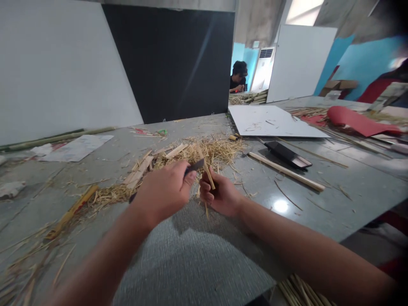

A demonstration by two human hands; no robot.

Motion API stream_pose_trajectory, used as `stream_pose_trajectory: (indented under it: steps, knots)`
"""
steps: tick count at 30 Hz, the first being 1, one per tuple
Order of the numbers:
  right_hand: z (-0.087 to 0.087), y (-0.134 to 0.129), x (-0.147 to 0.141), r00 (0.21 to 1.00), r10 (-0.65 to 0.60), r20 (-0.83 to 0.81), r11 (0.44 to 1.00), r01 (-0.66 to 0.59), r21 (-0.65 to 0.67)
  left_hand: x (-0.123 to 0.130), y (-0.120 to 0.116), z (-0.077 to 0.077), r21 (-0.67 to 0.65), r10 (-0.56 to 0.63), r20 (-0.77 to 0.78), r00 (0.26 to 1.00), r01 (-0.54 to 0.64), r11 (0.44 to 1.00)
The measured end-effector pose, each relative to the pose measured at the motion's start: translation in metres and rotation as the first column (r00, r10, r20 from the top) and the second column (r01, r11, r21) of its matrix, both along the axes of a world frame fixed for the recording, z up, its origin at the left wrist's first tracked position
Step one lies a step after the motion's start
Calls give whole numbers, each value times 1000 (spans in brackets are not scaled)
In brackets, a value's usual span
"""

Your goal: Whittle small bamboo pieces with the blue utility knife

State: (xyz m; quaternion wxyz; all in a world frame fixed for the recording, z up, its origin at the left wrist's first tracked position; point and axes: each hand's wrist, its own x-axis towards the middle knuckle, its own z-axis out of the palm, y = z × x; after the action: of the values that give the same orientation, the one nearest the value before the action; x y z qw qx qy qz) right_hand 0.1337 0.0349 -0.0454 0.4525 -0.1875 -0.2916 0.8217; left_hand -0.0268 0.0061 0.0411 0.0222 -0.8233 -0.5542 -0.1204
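My left hand (168, 187) is closed around a dark-bladed knife (195, 166), whose blade points right. That blade lies against a thin, pale bamboo strip (208, 174). My right hand (221, 193) grips the strip near its lower end, which tilts toward me. The fingers of the right hand curl under the strip and are partly hidden. Just beyond both hands spreads a heap of straw-coloured shavings (223, 151). Flat pieces of split bamboo (140, 170) lie at its left side.
A yellow bamboo piece (75, 210) lies on the left. On the right are a pale rod (287, 171), a black case (287, 155) and a white board (274, 121). Upright panels (172, 63) stand at the back. Another person (238, 78) sits beyond them.
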Motion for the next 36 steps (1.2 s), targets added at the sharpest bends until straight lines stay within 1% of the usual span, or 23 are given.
stream_pose_trajectory:
  steps: [3, 5, 8, 11, 15, 18, 21, 32, 36]
  knots:
    - [-2, 4, 0, 1000, -28, -1, 999, 28, -21, 10, -6, -9, -62, -123, 33, 992, 125, 990]
    - [-4, 6, 1, 1000, -30, 0, 999, 30, -29, 13, -7, -14, -97, -166, 32, 986, 168, 981]
    - [-5, 7, 2, 999, -31, 19, 999, 31, -34, 17, -8, -20, -127, -191, -5, 982, 189, 974]
    - [-1, 3, 3, 998, -27, 53, 999, 29, -42, 19, -7, -24, -123, -194, -48, 980, 187, 975]
    - [4, -1, 2, 996, -37, 78, 998, 41, -57, 22, -9, -26, -68, -173, -116, 978, 166, 984]
    - [4, -1, 2, 995, -38, 89, 996, 44, -78, 24, -11, -27, 0, -124, -193, 973, 126, 992]
    - [3, 0, 2, 994, -47, 95, 994, 56, -96, 24, -11, -28, 37, -96, -234, 968, 108, 994]
    - [12, -1, -1, 986, -82, 144, 971, 112, -214, 17, -1, -29, 43, -45, -264, 964, 58, 997]
    - [12, 1, -2, 987, -52, 149, 964, 89, -251, 14, 5, -32, 36, -11, -266, 964, 21, 999]
